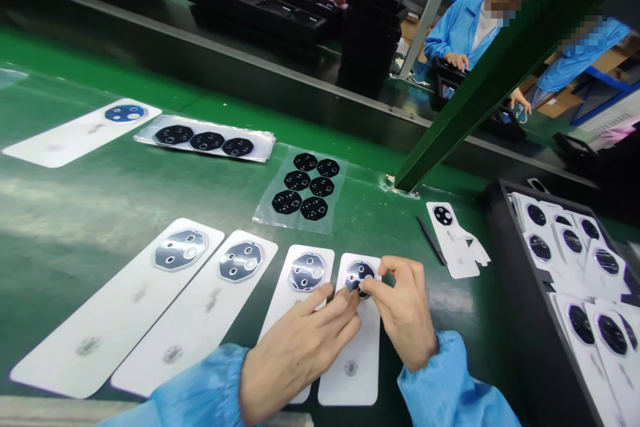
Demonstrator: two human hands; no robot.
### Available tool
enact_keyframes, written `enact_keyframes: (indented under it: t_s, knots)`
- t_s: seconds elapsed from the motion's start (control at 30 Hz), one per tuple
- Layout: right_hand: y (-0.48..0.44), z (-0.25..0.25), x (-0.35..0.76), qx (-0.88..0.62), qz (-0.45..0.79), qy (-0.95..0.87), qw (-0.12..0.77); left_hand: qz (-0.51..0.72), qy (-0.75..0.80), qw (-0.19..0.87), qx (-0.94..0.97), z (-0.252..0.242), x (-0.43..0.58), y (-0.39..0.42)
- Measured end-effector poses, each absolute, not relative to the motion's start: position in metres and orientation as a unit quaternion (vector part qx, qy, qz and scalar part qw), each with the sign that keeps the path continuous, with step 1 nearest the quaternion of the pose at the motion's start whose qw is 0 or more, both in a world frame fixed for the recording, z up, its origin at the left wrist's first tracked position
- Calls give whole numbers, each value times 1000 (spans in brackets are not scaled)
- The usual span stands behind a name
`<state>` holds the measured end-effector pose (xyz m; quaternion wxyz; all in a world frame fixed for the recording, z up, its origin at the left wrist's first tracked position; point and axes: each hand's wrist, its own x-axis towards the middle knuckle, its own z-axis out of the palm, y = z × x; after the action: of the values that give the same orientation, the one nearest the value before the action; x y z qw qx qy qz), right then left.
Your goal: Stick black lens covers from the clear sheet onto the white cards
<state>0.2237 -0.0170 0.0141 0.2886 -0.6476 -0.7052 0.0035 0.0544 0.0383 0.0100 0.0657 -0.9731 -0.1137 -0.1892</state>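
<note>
While your left hand (305, 340) and right hand (403, 307) meet, fingers bunched narrowly, over the white panel (359, 348), any grip is unclear. The panel looks light and stiff; hold its edges.

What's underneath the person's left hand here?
A white panel runs beneath the left hand. Its upper end, with a shiny disc, and a bottom corner show; its middle is mostly covered, so any marks hidden there cannot be told.

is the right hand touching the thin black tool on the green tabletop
Apart. The head view shows a strip of bare green tabletop between the right hand and the thin black tool.
</note>
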Motion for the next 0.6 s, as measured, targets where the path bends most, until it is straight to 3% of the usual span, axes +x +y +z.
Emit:
enact_keyframes:
  t_s: [0.6]
  knots:
    - [-16,16,226,-649,-35,-711,267,-185,-110,69,-974,12,54,39]
